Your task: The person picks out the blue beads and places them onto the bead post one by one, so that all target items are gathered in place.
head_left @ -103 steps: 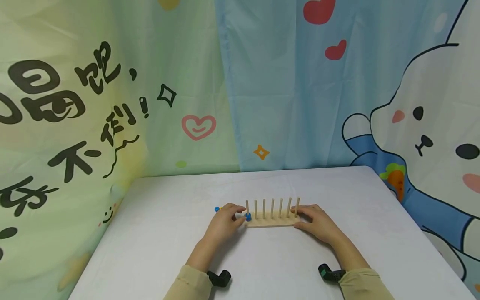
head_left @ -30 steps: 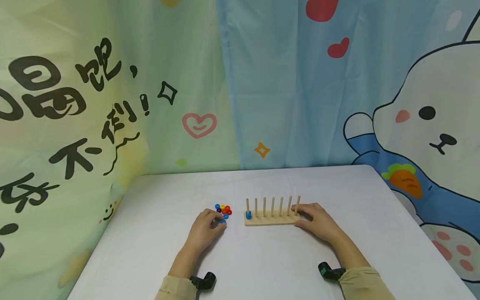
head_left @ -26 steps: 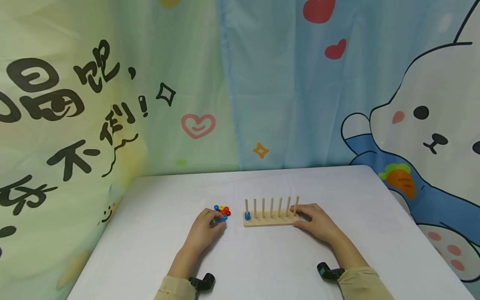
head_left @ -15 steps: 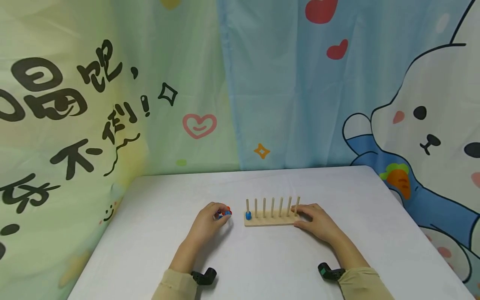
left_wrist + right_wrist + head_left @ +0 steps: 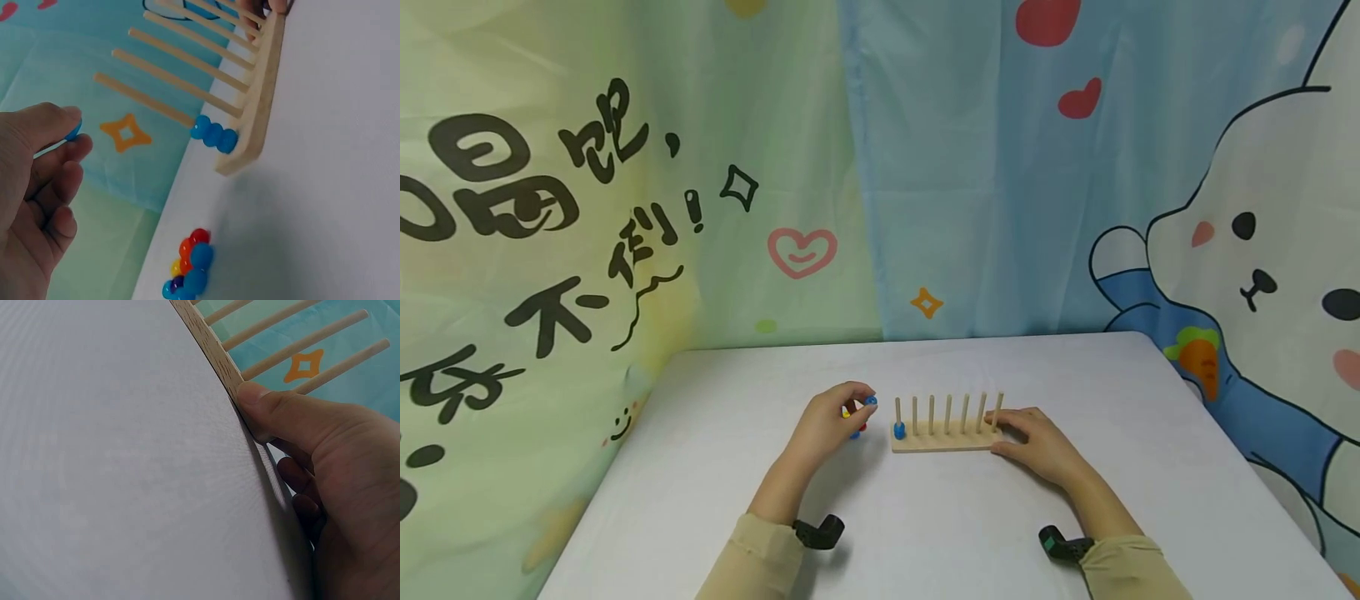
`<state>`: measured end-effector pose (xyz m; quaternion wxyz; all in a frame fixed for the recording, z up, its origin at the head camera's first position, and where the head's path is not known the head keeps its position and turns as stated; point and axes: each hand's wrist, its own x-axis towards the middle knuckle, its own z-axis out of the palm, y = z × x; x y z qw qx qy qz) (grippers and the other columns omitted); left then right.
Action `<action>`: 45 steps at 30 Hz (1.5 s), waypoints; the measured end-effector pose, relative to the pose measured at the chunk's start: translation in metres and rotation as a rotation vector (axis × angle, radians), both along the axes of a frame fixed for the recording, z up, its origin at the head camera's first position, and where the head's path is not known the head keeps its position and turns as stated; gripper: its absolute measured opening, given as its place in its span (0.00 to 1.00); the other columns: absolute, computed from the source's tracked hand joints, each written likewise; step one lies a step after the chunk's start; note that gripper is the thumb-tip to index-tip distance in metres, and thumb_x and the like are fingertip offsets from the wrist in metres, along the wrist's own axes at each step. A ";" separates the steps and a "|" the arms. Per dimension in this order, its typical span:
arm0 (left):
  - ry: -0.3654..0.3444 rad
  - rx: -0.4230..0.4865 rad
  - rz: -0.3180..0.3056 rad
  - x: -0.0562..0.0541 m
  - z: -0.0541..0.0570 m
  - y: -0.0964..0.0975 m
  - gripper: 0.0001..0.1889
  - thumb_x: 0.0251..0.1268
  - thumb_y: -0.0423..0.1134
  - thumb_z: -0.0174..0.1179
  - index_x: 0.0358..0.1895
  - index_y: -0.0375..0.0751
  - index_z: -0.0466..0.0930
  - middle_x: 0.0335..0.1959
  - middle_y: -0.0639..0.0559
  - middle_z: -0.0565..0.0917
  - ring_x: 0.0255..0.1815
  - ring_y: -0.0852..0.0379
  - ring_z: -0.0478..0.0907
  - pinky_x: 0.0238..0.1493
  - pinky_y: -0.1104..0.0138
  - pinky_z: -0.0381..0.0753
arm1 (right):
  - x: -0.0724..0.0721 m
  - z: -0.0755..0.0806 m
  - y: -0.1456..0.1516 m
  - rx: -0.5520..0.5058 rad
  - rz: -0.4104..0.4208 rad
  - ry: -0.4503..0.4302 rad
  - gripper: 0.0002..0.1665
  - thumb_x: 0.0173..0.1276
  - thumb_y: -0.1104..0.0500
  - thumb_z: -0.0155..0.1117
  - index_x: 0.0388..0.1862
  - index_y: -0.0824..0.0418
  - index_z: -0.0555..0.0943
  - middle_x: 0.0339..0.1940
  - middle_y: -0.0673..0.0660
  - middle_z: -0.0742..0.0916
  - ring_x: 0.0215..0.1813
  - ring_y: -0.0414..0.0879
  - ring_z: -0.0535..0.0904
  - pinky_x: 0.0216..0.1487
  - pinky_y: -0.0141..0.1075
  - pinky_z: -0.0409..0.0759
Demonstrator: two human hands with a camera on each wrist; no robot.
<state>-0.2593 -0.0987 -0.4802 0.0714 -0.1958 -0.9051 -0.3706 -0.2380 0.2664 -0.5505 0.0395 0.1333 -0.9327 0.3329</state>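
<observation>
My left hand is raised over the table, pinching a blue bead between thumb and index finger. In the left wrist view that bead is partly hidden by the fingertips. To its right stands a wooden peg board with a row of upright pegs. Three blue beads are stacked at the foot of its leftmost peg. My right hand grips the right end of the board, thumb along its near edge. Below the left hand lies a cluster of loose beads, blue, red, orange, yellow and dark blue.
The pegs right of the leftmost one carry no beads. A white cloth covers the table. Behind it hangs a printed curtain. Each wrist wears a black camera mount.
My left hand has gone from the bead cluster up and to the right, lifting a blue bead toward the leftmost peg. The right hand keeps its place on the board.
</observation>
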 end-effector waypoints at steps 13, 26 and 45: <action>0.006 0.008 -0.067 -0.003 0.017 0.024 0.13 0.69 0.44 0.63 0.52 0.47 0.82 0.41 0.57 0.85 0.33 0.62 0.78 0.30 0.71 0.77 | 0.000 0.000 0.001 -0.004 -0.001 0.007 0.29 0.59 0.44 0.73 0.59 0.48 0.82 0.57 0.55 0.83 0.61 0.56 0.74 0.63 0.59 0.70; -0.004 -0.007 -0.089 -0.005 0.012 0.033 0.13 0.70 0.46 0.61 0.53 0.47 0.82 0.42 0.58 0.85 0.38 0.61 0.77 0.35 0.71 0.77 | 0.001 0.001 0.001 -0.006 -0.001 -0.020 0.29 0.60 0.44 0.73 0.60 0.47 0.81 0.58 0.55 0.82 0.63 0.56 0.73 0.64 0.59 0.70; -0.028 0.002 -0.074 -0.004 -0.005 0.034 0.12 0.69 0.46 0.63 0.51 0.51 0.83 0.42 0.58 0.85 0.38 0.63 0.78 0.37 0.71 0.77 | 0.000 0.000 0.000 0.000 0.002 -0.015 0.29 0.60 0.43 0.73 0.60 0.47 0.81 0.58 0.55 0.82 0.62 0.56 0.74 0.64 0.60 0.69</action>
